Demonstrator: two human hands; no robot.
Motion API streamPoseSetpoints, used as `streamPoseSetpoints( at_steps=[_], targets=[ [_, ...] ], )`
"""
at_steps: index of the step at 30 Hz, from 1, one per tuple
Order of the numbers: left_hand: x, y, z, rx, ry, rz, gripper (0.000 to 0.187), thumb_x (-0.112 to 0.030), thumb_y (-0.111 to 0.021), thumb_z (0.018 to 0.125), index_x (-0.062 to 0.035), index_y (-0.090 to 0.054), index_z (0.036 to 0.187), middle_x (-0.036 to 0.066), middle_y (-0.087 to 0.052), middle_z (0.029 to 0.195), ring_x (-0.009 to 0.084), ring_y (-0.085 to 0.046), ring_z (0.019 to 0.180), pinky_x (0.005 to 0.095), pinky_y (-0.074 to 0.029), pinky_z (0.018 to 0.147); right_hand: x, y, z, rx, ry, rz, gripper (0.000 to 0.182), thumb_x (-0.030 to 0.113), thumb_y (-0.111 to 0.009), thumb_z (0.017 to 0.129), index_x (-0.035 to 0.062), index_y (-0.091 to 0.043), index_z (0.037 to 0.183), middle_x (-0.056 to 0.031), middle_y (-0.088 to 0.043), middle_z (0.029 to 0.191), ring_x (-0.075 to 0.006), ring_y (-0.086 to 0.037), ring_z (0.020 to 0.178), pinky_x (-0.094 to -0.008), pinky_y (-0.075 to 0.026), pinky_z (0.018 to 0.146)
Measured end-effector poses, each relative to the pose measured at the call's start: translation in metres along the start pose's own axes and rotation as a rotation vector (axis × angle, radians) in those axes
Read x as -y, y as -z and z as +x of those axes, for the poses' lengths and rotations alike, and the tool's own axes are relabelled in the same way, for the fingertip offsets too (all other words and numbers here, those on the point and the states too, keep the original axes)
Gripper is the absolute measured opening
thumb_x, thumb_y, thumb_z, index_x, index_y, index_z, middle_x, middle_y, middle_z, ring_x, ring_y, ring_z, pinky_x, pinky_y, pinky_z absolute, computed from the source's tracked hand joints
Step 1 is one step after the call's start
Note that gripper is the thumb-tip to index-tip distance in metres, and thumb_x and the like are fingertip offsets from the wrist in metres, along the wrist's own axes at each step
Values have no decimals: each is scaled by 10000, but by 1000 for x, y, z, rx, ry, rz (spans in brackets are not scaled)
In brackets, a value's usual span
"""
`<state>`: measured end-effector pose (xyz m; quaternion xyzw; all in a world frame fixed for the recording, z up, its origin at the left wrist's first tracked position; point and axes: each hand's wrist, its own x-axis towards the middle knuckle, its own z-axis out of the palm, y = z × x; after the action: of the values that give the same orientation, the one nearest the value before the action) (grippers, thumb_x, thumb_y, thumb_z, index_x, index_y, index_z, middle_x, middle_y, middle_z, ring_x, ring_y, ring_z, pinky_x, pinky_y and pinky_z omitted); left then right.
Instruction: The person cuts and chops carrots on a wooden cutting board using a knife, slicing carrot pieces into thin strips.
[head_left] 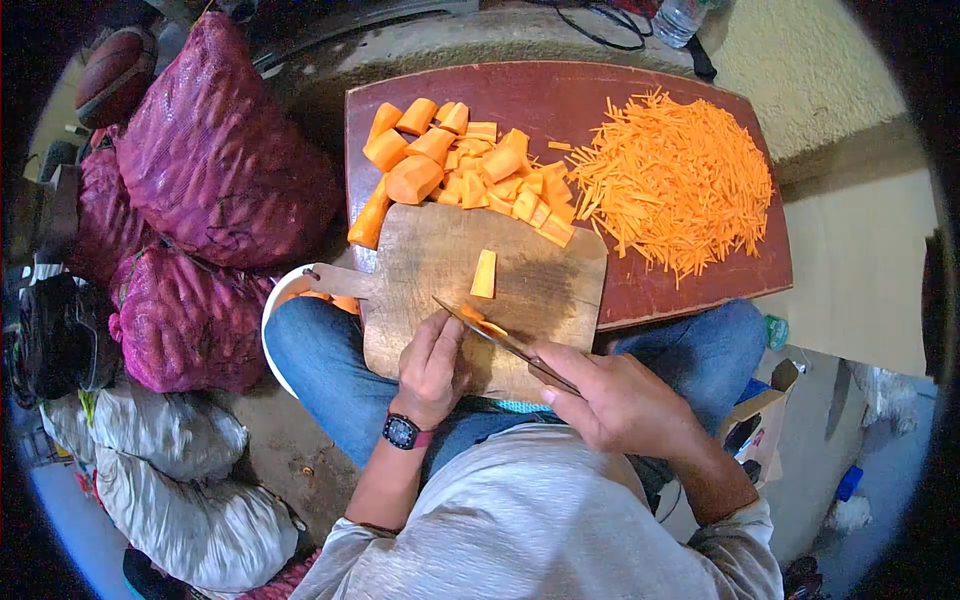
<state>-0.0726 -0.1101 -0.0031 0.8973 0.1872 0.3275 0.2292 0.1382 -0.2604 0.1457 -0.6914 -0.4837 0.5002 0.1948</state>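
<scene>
My right hand (590, 395) grips a knife (510, 345), its blade slanting up and left over the wooden cutting board (420, 270). Under and beside the blade shows a small carrot piece (483, 320), partly hidden. My left hand (432, 365) has its fingers bent and pressed together on the board, against that piece close to the knife tip. A flat carrot slice (484, 274) lies alone just above the blade. Beyond the board are peeled carrot chunks (415, 178) and cut slices (510, 190). To their right rises a heap of carrot shreds (680, 185).
The board rests partly on a dark red tabletop (690, 300) and over my lap. A white basin (272, 330) with carrots sits by my left knee. Red mesh sacks (220, 150) and white sacks (190, 510) stand at left. A cardboard box (770, 420) is at right.
</scene>
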Motion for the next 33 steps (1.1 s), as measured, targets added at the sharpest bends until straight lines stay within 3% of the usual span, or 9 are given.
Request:
streamPoseSetpoints(
  at_steps=[6, 8, 15, 17, 18, 21, 24, 32, 33],
  targets=[
    [-2, -3, 6, -66, -11, 0, 508, 149, -704, 738, 73, -684, 1240, 246, -722, 1161, 393, -757, 935, 417, -643, 745, -13, -17, 17, -101, 148, 1, 515, 177, -664, 1020, 22, -515, 1488, -312, -730, 1147, -505, -720, 1043, -538, -589, 869],
    [0, -10, 4, -125, -73, 81, 428, 157, -692, 771, 60, -706, 1187, 235, -728, 1115, 382, -757, 892, 414, -640, 721, -26, -29, 33, -95, 116, -62, 472, 201, -657, 1030, 27, -506, 1442, -320, -726, 1040, -529, -720, 968, -600, -588, 805],
    [-5, -7, 12, -131, -10, 31, 352, 137, -718, 802, 31, -721, 1137, 195, -724, 1079, 353, -747, 865, 421, -618, 695, -33, -30, 34, -176, 211, 29, 398, 173, -654, 1035, -18, -570, 1375, -309, -734, 1044, -501, -733, 1001, -561, -588, 848],
    [-7, -3, 14, -106, 30, -36, 336, 96, -765, 823, 26, -718, 1148, 171, -721, 1047, 348, -740, 852, 418, -605, 696, -29, -23, 25, -240, 269, 209, 407, 166, -653, 1043, -31, -592, 1393, -225, -737, 965, -361, -769, 902, -465, -589, 800],
    [-7, -3, 14, -105, 31, -32, 336, 96, -765, 823, 26, -718, 1148, 171, -721, 1047, 348, -740, 852, 418, -605, 696, -28, -19, 20, -237, 272, 211, 407, 166, -653, 1043, -31, -592, 1393, -225, -737, 965, -361, -769, 902, -465, -589, 800],
    [-6, -10, 18, -76, 102, -103, 384, 55, -798, 835, 18, -710, 1207, 183, -702, 1075, 367, -723, 905, 426, -603, 755, -34, -9, 5, -308, 107, 384, 422, 168, -617, 1054, -44, -590, 1418, -73, -647, 845, -122, -617, 739, -314, -511, 674],
    [-8, -15, 24, 9, 147, -79, 464, 14, -820, 844, 1, -689, 1289, 202, -664, 1145, 392, -691, 1003, 448, -588, 841, -59, -16, -7, -329, 63, 614, 379, 201, -570, 1094, -36, -612, 1386, 40, -567, 759, -31, -487, 552, -223, -399, 505],
    [-7, -21, 44, 155, 104, 3, 499, -41, -788, 879, -3, -639, 1354, 211, -628, 1174, 415, -644, 1032, 494, -548, 887, -89, -9, -57, -209, -70, 591, 375, 250, -621, 1047, 9, -674, 1329, 41, -534, 686, -68, -503, 551, -269, -431, 536],
    [-4, -21, 44, 183, 132, -23, 480, -43, -774, 889, 0, -636, 1347, 208, -629, 1154, 418, -643, 1018, 497, -547, 881, -92, -1, -61, -148, -125, 459, 396, 246, -660, 1020, 27, -693, 1349, -40, -690, 782, -121, -632, 642, -317, -516, 619]
  ],
)
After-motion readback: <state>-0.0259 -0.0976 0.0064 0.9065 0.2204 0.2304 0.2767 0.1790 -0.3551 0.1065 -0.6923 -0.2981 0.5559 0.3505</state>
